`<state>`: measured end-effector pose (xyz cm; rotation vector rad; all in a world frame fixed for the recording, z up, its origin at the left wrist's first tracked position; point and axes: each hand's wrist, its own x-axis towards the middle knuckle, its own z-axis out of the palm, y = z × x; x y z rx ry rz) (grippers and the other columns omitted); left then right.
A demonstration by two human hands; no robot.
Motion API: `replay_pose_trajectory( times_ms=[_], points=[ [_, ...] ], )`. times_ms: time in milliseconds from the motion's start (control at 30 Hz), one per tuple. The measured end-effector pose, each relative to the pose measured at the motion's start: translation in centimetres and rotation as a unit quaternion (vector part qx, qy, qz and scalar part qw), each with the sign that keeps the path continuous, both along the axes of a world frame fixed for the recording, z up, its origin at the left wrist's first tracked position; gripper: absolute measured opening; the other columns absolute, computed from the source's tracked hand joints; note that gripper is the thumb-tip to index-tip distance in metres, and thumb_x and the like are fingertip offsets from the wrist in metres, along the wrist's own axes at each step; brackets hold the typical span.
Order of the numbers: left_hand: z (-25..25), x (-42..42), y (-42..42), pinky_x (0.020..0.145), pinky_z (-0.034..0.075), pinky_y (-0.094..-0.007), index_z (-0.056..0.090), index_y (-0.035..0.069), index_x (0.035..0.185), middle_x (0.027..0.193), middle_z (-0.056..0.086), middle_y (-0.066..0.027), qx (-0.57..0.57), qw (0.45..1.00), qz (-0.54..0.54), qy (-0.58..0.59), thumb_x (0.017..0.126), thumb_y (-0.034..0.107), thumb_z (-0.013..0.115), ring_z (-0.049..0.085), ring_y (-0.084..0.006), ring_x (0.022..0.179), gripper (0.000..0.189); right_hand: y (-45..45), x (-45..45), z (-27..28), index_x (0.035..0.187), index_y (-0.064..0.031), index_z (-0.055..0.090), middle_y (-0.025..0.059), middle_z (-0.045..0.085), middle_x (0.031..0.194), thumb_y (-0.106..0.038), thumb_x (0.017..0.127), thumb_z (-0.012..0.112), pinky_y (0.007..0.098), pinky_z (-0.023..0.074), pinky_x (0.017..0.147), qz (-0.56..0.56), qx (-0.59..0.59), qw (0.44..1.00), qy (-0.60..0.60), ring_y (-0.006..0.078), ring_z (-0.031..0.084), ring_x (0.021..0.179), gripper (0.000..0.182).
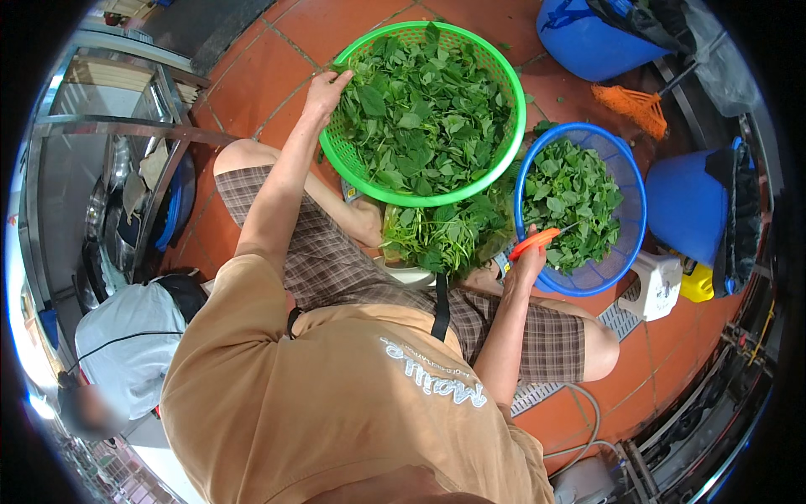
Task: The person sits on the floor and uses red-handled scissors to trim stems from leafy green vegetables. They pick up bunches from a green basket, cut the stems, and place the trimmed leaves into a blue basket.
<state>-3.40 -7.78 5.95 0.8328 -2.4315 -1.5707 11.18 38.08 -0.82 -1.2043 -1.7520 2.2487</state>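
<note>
My left hand (327,94) is at the left rim of a bright green plastic basket (517,135) heaped with leafy greens (428,120). Its fingertips touch a leaf at the rim; whether they grip it is unclear. Orange-handled scissors (535,242) are held in my right hand (529,263), their blades pointing over a blue mesh basket (641,208). Cut leaves (570,201) fill much of that basket. Between my legs, below the green basket, lies a bunch of greens with pale stems (441,236), partly in what looks like a clear plastic bag.
Two blue bins (592,44) (683,201) with black liners stand at the right, an orange broom (633,110) between them. A white plastic stool (652,286) sits beside the mesh basket. At left are a metal rack (126,126) and another person (129,346). A hose (595,409) crosses the tiles.
</note>
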Motion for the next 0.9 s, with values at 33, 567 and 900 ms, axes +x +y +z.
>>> replay_pose_trajectory(
  times_ms=[33, 567, 900],
  points=[
    [0.3, 0.1, 0.0, 0.079, 0.051, -0.0298, 0.057, -0.003, 0.118, 0.105, 0.065, -0.0097, -0.056, 0.998, 0.006, 0.002, 0.088, 0.027, 0.065, 0.062, -0.0157, 0.091, 0.043, -0.1, 0.0, 0.1, 0.083, -0.0103, 0.052, -0.0039, 0.047, 0.061, -0.030, 0.088, 0.066, 0.0252, 0.0285, 0.044, -0.003, -0.001, 1.000, -0.002, 0.0082, 0.041, 0.049, 0.024],
    [-6.5, -0.3, 12.0, 0.089, 0.044, -0.0398, 0.071, 0.006, 0.080, 0.098, 0.058, -0.0092, -0.388, 0.852, -0.351, 0.035, 0.073, 0.013, 0.071, 0.052, -0.0267, 0.100, 0.010, -1.7, 0.0, 1.2, 0.075, -0.0129, 0.049, -0.0058, 0.040, 0.056, -0.028, 0.088, 0.065, 0.0242, 0.0268, 0.043, 0.036, 0.026, 0.999, -0.012, 0.0072, 0.037, 0.046, 0.026],
    [0.6, 0.2, 12.5, 0.078, 0.049, -0.0338, 0.074, 0.010, 0.089, 0.086, 0.069, -0.0076, -0.174, 0.952, -0.229, 0.105, 0.076, 0.014, 0.073, 0.062, -0.0195, 0.080, 0.014, -4.1, 1.0, 6.4, 0.112, -0.0091, 0.052, -0.0046, 0.048, 0.079, -0.036, 0.095, 0.054, 0.0204, 0.0383, 0.054, 0.115, -0.104, 0.986, 0.060, 0.0049, 0.045, 0.062, 0.032]
  ],
)
